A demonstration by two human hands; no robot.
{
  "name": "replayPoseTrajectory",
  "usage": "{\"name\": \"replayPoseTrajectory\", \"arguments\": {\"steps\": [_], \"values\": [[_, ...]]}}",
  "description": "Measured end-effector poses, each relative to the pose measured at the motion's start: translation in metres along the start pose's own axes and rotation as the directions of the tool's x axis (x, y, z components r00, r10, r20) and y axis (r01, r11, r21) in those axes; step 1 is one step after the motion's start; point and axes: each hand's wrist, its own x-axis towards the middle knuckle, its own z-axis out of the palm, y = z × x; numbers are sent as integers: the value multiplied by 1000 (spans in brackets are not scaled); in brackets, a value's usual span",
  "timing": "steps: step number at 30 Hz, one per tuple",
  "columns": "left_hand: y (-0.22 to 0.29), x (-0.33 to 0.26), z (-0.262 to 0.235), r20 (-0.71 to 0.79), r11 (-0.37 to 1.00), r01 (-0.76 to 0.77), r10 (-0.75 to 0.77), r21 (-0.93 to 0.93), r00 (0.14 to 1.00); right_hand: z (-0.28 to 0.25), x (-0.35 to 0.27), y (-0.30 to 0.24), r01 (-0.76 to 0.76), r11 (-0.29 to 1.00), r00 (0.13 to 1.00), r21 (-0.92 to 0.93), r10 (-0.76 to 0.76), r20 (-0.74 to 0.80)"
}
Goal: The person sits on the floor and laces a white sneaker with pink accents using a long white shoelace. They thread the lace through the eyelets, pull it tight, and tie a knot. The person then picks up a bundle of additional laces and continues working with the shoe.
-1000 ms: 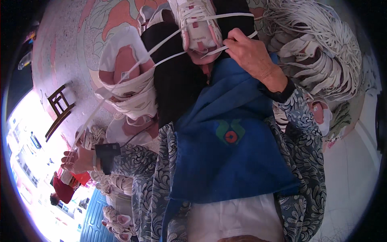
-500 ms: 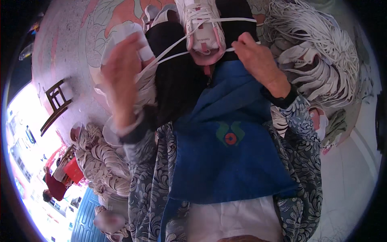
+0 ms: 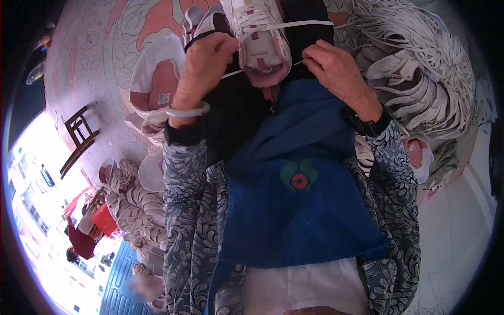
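A white and pink sneaker (image 3: 265, 50) lies across my dark-trousered legs, its pink heel opening toward me. A white shoelace (image 3: 302, 24) runs from its eyelets out to the right over my leg. My left hand (image 3: 207, 65) is closed in a pinch beside the sneaker's left edge; the lace at its fingertips is mostly hidden, though a short strand shows below the hand. On the other side, my right hand (image 3: 336, 71) pinches a thin white strand just right of the heel collar. A blue apron (image 3: 304, 210) covers my lap.
Several more sneakers stand left, including one with a pink lining (image 3: 165, 84). A pile of shoe uppers (image 3: 139, 207) lies farther left and nearer me. At right hang bundled white laces (image 3: 420, 31) above stacked uppers (image 3: 415, 100). A wooden stool (image 3: 79, 136) and a person (image 3: 81, 241) are far left.
My left hand has come right and slightly up, from out at the left to the sneaker's edge. The long slanting lace strands there have drawn in. My right hand stays nearly in place.
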Motion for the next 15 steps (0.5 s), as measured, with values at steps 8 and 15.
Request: {"name": "replayPoseTrajectory", "arguments": {"steps": [8,15], "values": [[-21,33,-1,-41,930,11,4,366,999,1,2,-5,-30,999,999,-15,30,-13],[-8,13,-1,-424,974,-107,184,198,887,7,31,-6,-24,983,969,182,68,-237]]}}
